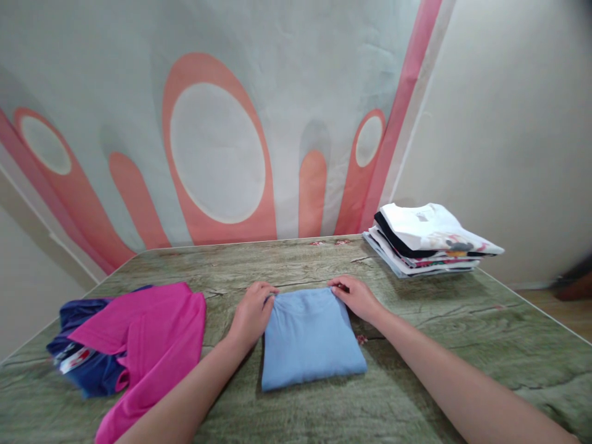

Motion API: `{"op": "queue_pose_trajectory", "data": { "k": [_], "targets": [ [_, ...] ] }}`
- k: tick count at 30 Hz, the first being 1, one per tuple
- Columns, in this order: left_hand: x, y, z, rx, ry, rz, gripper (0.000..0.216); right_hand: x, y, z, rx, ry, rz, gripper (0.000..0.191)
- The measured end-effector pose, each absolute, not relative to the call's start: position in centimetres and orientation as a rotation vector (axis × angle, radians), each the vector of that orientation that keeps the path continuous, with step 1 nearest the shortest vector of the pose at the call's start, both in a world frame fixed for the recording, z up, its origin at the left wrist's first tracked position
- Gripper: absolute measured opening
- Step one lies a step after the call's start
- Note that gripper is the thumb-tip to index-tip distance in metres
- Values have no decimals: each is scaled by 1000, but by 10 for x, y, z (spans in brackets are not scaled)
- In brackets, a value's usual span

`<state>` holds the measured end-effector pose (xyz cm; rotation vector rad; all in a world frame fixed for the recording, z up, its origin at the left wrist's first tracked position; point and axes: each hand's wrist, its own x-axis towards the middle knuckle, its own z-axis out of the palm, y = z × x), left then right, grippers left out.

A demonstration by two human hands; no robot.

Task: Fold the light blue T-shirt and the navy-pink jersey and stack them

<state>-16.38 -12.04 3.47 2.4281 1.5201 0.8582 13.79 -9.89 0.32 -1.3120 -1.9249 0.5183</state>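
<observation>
A folded light blue shirt (309,338) lies flat on the green wood-grain table (462,345) in front of me. My left hand (252,311) grips its far left corner with curled fingers. My right hand (355,296) pinches the far right corner the same way. Both forearms reach in from the near edge on either side of the shirt.
A loose pile with a pink shirt (143,336) on top of dark blue garments (87,364) lies at the left. A stack of folded shirts (428,239), white on top, sits at the table's far right corner. A painted wall rises behind the table.
</observation>
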Motion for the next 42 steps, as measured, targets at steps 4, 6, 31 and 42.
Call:
{"op": "queue_pose_trajectory", "data": {
  "k": [4,6,31,42],
  "targets": [
    [-141,-140,39,2671,1364,619,43,127,-113,18,-1180,-2061,228,32],
    [-134,-146,37,2782,1344,453,53,117,-124,26,-1084,-2251,181,41],
    [-187,-96,23,2461,1596,702,47,123,-116,18,-1299,-2145,232,35],
    [-189,-91,27,2396,1431,642,36,135,-103,25,-1451,-2122,553,42]
  ]
}}
